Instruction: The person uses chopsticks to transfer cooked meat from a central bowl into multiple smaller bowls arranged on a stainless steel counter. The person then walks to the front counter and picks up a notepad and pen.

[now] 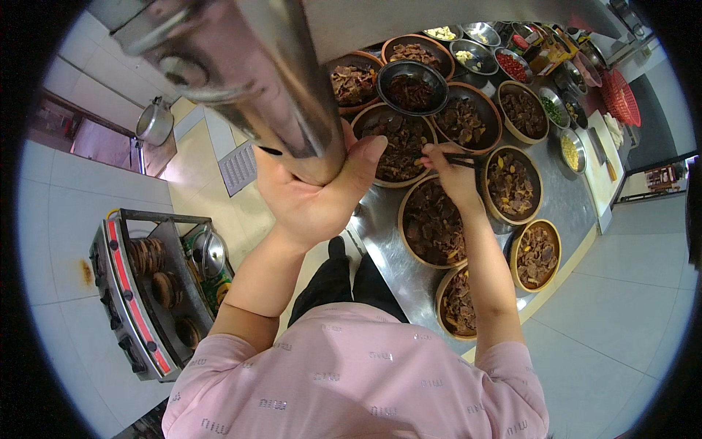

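Close to the camera, my left hand (312,208) is wrapped around a thick, shiny steel handle (279,93) that hides part of the scene. The vessel or tool it belongs to cannot be made out. My right hand (452,178) has its fingers pinched together over the edge of a round clay pot (392,156) of dark brown sliced meat. Dark sticks, apparently chopsticks (462,159), pass through that hand, and a small yellow slice shows at the fingertips. Beneath my right forearm are a larger pot of meat (430,225) and a partly covered pot (458,307).
Several more meat pots stand on the steel table (384,219). A black bowl (412,88) rests over neighbouring pots. Farther back are red chillies (511,65), chopped greens (550,107) and a knife (600,148) on a white board (595,181). At left stands a gas stove (131,307).
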Available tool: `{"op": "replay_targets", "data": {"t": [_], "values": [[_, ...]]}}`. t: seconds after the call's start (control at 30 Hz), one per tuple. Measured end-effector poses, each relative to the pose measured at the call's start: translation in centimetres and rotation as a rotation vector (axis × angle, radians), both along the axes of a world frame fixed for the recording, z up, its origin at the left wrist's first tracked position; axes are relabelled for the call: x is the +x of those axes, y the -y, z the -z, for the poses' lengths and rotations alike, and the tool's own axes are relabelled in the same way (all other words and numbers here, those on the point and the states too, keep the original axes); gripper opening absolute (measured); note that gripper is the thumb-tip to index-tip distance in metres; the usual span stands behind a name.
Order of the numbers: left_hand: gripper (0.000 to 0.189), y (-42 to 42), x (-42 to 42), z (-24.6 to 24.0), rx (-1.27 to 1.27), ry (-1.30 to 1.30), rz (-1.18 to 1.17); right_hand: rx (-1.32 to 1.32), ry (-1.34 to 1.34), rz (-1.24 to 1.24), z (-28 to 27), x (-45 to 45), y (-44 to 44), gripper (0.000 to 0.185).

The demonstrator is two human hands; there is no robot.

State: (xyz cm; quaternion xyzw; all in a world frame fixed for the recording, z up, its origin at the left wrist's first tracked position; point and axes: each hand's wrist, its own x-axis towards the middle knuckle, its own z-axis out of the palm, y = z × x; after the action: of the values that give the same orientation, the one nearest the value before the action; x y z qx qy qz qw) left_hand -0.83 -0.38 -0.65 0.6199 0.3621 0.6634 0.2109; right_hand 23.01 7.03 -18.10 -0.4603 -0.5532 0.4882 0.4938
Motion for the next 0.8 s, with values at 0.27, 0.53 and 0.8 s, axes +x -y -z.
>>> {"op": "replay_targets", "data": {"t": [0.27, 0.53, 0.8], "values": [[0.048, 0.0, -0.1, -0.2, -0.009, 0.015, 0.07, -0.005, 0.123, 0.085, 0.1, -2.3, -0.6, 0.028], [0.049, -0.1, -0.1, -0.1, -0.004, 0.043, 0.142, 0.035, 0.154, 0.248, 0.4, -2.7, -1.5, 0.026], [0.048, -0.2, -0.1, -0.3, 0.001, 0.012, 0.125, 0.192, 0.295, 0.278, 1.5, -4.3, -0.8, 0.027]]}}
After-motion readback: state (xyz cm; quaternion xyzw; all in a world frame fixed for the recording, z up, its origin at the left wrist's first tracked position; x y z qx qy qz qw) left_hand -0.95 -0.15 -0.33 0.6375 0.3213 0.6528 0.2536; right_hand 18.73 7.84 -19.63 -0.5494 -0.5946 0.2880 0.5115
